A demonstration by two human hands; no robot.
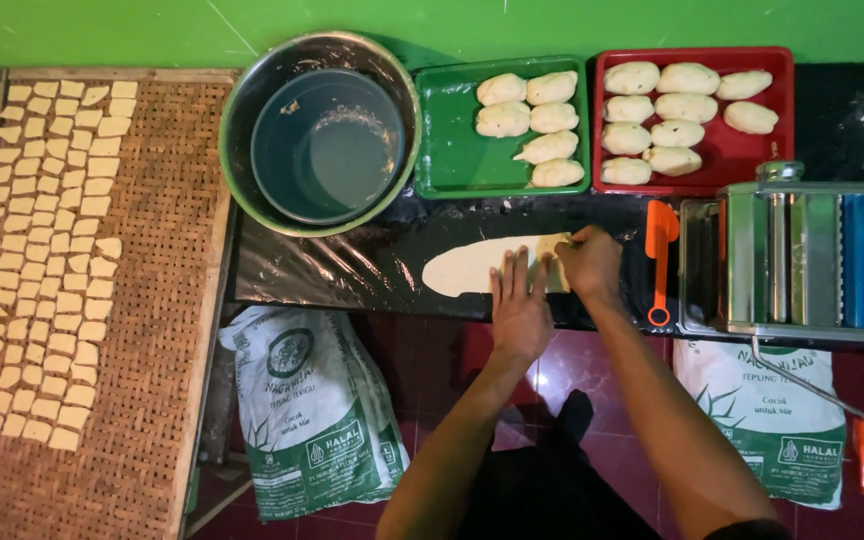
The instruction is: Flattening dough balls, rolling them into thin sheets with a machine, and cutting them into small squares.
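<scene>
Head view: dough sheet (pixel 472 266) end under left hand (pixel 520 310) and right hand (pixel 589 262).

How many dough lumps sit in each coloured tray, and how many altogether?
Green tray: 6 dough lumps
Red tray: 9 dough lumps
Total: 15 dough lumps

The flattened dough sheet under the left hand and right hand is not counted.
</scene>
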